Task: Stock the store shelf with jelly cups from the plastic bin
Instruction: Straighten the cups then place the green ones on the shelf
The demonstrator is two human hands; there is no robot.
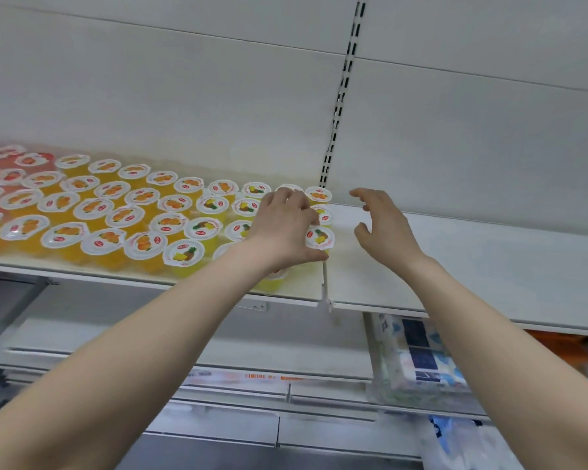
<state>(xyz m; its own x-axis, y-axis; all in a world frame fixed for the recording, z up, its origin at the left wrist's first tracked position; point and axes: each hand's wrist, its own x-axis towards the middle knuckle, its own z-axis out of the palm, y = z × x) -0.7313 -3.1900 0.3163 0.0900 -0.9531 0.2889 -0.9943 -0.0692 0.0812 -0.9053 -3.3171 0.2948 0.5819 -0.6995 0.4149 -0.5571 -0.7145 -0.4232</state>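
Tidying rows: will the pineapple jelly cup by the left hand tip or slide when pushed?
Probably slides: the jelly cup looks squat, wide-lidded, on a smooth shelf. Tipping seems unlikely, with neighbours packed beside it. Its film lid may dent.

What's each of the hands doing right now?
Left hand: grips a pineapple jelly cup.
Right hand: open, holding nothing.

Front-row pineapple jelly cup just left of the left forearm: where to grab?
Likely the pineapple cup by its overhanging lid rim, fingers from above and from the open front of the shelf: it stands upright, neighbour cups packed against its left and back.
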